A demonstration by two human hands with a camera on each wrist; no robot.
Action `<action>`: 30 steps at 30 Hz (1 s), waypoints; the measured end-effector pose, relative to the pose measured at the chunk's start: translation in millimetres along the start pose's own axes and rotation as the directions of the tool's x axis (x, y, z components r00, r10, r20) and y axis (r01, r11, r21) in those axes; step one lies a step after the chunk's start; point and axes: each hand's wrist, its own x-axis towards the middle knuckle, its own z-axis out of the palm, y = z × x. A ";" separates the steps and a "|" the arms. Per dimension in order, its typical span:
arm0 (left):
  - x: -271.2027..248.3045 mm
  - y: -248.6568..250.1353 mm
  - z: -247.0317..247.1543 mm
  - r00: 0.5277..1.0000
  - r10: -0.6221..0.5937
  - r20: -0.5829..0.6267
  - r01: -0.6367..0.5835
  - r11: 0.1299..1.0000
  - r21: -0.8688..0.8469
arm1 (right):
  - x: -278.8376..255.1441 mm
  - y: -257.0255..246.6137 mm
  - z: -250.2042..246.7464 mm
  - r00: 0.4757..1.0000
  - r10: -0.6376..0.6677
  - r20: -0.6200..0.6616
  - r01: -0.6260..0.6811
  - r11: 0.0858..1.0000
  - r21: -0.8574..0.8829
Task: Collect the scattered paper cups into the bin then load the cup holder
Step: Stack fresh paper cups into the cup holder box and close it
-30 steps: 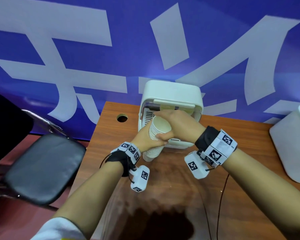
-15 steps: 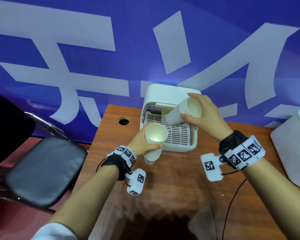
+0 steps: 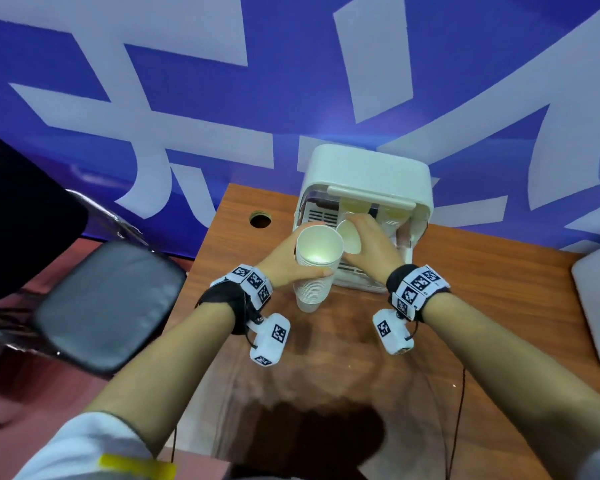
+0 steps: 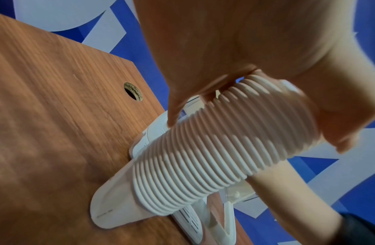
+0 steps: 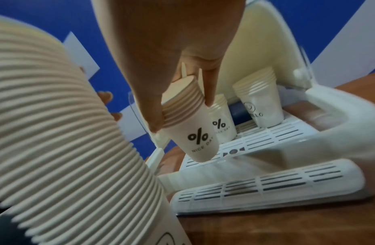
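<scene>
My left hand [image 3: 288, 265] grips a tall stack of nested white paper cups [image 3: 314, 271] upright, its base on the wooden table [image 3: 499, 306]; the ribbed rims fill the left wrist view [image 4: 214, 149]. My right hand [image 3: 371, 244] pinches a short stack of cups [image 5: 188, 122] printed "% NICE DAY" by the rims, tilted just above the slotted tray of the white cup holder [image 3: 367, 178]. Two short stacks stand inside the cup holder [image 5: 264, 38]: one [image 5: 221, 119] close behind the held stack, one [image 5: 260, 99] to the right.
A round cable hole [image 3: 260, 220] lies in the table left of the holder. A white bin [image 3: 599, 306] stands at the right edge. A black chair [image 3: 108, 306] sits left of the table. A blue banner wall [image 3: 291, 81] rises behind.
My right hand took a short stack off the tall stack, lifted it up to the right, and has now brought it down in front of the holder's opening. The left hand barely moved.
</scene>
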 end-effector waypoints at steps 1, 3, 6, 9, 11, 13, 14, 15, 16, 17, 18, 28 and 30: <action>0.7 -2.7 -0.9 1.000 -0.004 0.003 0.004 1.000 -0.016 | 8.3 -1.3 4.8 1.000 0.007 0.020 -0.007 1.000 0.007; 0.5 -5.4 -0.5 1.000 -0.004 -0.007 0.004 1.000 -0.031 | 25.6 -6.0 12.5 0.999 0.020 0.050 -0.020 1.000 -0.001; 1.7 -5.0 -4.6 0.999 -0.009 -0.034 0.007 0.999 -0.050 | 48.6 -16.5 20.2 0.997 0.016 0.078 -0.015 1.000 -0.018; 3.0 -4.3 -12.2 0.998 -0.010 -0.066 0.007 0.998 -0.055 | 66.8 -25.8 19.9 0.995 0.032 0.091 -0.026 0.997 -0.074; 3.4 -4.7 -16.0 0.997 -0.022 -0.069 0.017 0.998 -0.067 | 79.8 -30.0 20.5 0.994 0.060 0.088 -0.050 0.992 -0.113; 3.8 -5.4 -17.5 0.998 -0.025 -0.059 0.021 0.997 -0.075 | 87.8 -36.5 20.6 0.992 0.083 0.097 -0.070 0.989 -0.133; 4.3 -6.0 -17.7 0.998 -0.028 -0.057 0.023 0.996 -0.081 | 93.5 -35.8 23.3 0.989 0.105 0.100 -0.091 0.987 -0.135; 4.4 -7.1 -17.9 0.998 -0.033 -0.058 0.028 0.996 -0.084 | 98.0 -33.7 27.0 0.986 0.131 0.106 -0.116 0.984 -0.134; 3.6 -7.5 -17.9 0.998 -0.035 -0.061 0.030 0.996 -0.087 | 101.8 -30.5 31.4 0.980 0.164 0.112 -0.149 0.980 -0.135; 3.0 -7.9 -18.1 0.997 -0.036 -0.067 0.029 0.996 -0.090 | 104.8 -26.5 35.6 0.979 0.171 0.109 -0.155 0.977 -0.145; 2.3 -9.1 -18.9 0.996 -0.039 -0.077 0.032 0.995 -0.092 | 108.8 -22.8 40.3 0.978 0.176 0.112 -0.160 0.978 -0.137; -5.8 -14.1 -24.4 0.992 -0.060 -0.113 0.048 0.993 -0.109 | 124.9 -15.9 45.2 0.957 0.264 0.116 -0.231 0.942 -0.242; -5.4 -11.2 -21.2 0.992 -0.066 -0.109 0.055 0.993 -0.101 | 121.1 -15.0 44.1 0.934 0.279 0.225 -0.214 0.937 -0.275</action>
